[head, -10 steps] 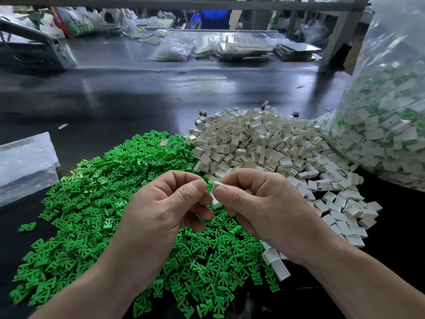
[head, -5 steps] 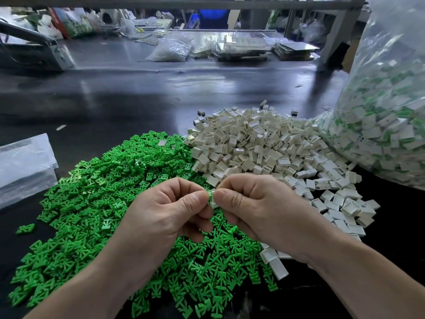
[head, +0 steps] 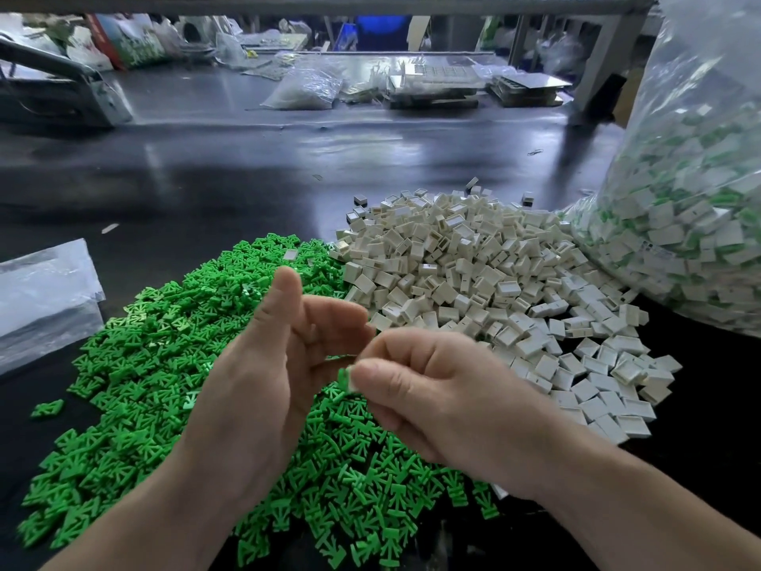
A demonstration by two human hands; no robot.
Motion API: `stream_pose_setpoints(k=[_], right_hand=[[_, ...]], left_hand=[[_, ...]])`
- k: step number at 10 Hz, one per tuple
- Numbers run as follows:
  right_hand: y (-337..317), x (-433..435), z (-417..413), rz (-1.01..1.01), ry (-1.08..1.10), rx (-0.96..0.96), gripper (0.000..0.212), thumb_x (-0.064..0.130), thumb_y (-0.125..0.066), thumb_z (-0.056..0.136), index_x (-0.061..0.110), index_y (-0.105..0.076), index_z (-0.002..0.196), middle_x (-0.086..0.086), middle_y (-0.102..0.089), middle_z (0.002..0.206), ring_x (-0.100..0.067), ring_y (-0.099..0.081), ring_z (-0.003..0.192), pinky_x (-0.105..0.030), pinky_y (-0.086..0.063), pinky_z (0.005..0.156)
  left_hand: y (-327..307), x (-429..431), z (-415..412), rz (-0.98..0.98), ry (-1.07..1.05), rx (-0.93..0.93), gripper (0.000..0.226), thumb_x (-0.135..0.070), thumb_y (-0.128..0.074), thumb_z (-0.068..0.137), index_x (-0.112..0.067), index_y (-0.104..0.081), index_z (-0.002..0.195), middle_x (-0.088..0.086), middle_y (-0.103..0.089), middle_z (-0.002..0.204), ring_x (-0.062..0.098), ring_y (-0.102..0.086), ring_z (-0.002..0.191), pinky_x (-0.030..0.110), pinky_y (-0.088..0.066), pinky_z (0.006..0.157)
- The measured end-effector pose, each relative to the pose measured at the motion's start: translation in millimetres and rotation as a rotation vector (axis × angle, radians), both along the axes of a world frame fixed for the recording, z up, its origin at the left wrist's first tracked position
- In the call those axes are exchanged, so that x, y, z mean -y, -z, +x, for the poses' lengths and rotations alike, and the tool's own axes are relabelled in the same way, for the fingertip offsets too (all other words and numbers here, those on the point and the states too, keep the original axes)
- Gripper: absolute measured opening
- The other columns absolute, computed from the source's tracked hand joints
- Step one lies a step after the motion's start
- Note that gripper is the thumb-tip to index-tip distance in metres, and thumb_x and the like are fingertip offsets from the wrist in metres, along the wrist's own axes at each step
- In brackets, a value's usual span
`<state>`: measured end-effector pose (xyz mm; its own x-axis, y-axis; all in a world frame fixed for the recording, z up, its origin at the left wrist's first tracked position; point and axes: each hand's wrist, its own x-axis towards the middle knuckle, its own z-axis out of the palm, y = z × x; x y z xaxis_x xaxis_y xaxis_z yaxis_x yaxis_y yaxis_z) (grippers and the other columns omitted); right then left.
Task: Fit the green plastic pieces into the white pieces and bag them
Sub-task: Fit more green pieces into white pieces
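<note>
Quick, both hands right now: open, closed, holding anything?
Left hand: open, holding nothing.
Right hand: pinching a small green-and-white piece, blurred.

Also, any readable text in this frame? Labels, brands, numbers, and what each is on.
No text can be read.
Bag: small printed strip low on its side, too small to read.
Red and green packs, far left: print blurred.
Piece pinched in the right hand: blurred, no marking seen.
</note>
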<state>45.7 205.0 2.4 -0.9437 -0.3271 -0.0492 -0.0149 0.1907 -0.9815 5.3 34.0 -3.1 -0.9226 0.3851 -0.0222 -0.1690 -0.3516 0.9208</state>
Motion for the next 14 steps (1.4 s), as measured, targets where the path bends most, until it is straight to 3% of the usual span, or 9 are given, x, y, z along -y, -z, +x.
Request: stream_pose_setpoints(k=[1,3,5,7,8,9,10,13,14], right_hand=[[4,22,8,0.094,-0.049,-0.044,0.016,0.039,-0.060,0.096,0.039,-0.065,0.081,0.020,-0.061,0.064,0.006,-0.055,0.053,-0.010,-0.039,0.049],[2,37,13,0.132,0.033,-0.205,0.013,0.020,-0.058,0.100,0.016,-0.070,0.101,-0.004,-0.069,0.094,-0.015,-0.067,0.090,-0.043,-0.057,0.079],[-1,38,16,0.165,0.052,-0.292,0.017,0.021,-0.056,0.100,0.014,-0.071,0.102,0.008,-0.064,0.089,-0.010,-0.065,0.089,-0.034,-0.055,0.077],[4,38,8,0.108,0.015,-0.120,0.015,0.029,-0.056,0.099,0.024,-0.068,0.093,0.006,-0.070,0.085,-0.009,-0.068,0.081,-0.037,-0.058,0.071],[-4,29,3,-0.124,0.035,0.039,0.021,0.032,-0.060,0.094,0.029,-0.065,0.074,0.012,-0.055,0.056,-0.002,-0.048,0.043,-0.018,-0.038,0.040],[-13,12,-3,-0.380,0.085,0.183,0.017,0.033,-0.058,0.090,0.026,-0.065,0.076,0.003,-0.050,0.058,-0.007,-0.037,0.035,-0.013,-0.027,0.035],[-12,4,-6,-0.457,0.123,0.282,0.015,0.032,-0.057,0.085,0.023,-0.060,0.074,0.001,-0.049,0.060,-0.008,-0.035,0.035,-0.012,-0.023,0.036],[-6,-5,-12,-0.615,0.069,0.404,0.016,0.028,-0.054,0.082,0.016,-0.056,0.072,0.000,-0.053,0.059,-0.008,-0.040,0.035,-0.014,-0.025,0.031],[-11,-20,-18,-0.848,0.072,0.362,0.005,0.015,-0.054,0.079,0.014,-0.052,0.074,-0.005,-0.057,0.068,-0.008,-0.048,0.040,-0.015,-0.034,0.030]], left_hand=[[0,-10,13,0.042,0.184,0.076,0.086,-0.078,-0.040,0.083,0.001,-0.070,0.101,0.026,-0.069,0.109,0.035,-0.069,0.097,0.035,-0.059,0.070],[6,-10,14,-0.002,0.031,-0.010,0.078,-0.065,-0.047,0.093,0.013,-0.052,0.086,0.050,-0.048,0.091,0.061,-0.053,0.078,0.043,-0.053,0.067],[3,-9,17,-0.024,0.027,-0.130,0.067,-0.051,-0.037,0.103,0.012,-0.052,0.087,0.047,-0.050,0.089,0.052,-0.055,0.075,0.040,-0.056,0.066],[-7,-12,21,-0.001,0.028,-0.022,0.059,-0.036,-0.020,0.108,0.018,-0.038,0.093,0.052,-0.033,0.084,0.061,-0.039,0.068,0.030,-0.048,0.057],[-6,-10,14,-0.095,-0.008,-0.146,0.052,-0.031,-0.025,0.109,0.012,-0.052,0.099,0.045,-0.050,0.094,0.051,-0.054,0.079,0.037,-0.056,0.068],[-6,-5,9,-0.263,-0.034,-0.374,0.027,-0.032,-0.057,0.094,-0.009,-0.069,0.103,0.018,-0.071,0.099,0.038,-0.067,0.095,0.048,-0.056,0.085],[-7,0,7,-0.298,-0.026,-0.520,0.018,-0.023,-0.072,0.084,-0.016,-0.073,0.101,0.006,-0.074,0.096,0.021,-0.072,0.089,0.024,-0.056,0.077],[-2,-2,6,-0.533,-0.236,-0.785,0.013,-0.034,-0.064,0.087,-0.028,-0.072,0.094,-0.007,-0.070,0.096,0.016,-0.067,0.092,0.016,-0.050,0.075],[4,-3,1,-0.770,-0.205,-0.855,0.029,-0.041,-0.058,0.091,-0.036,-0.064,0.120,-0.021,-0.063,0.120,0.001,-0.058,0.113,0.008,-0.043,0.088]])
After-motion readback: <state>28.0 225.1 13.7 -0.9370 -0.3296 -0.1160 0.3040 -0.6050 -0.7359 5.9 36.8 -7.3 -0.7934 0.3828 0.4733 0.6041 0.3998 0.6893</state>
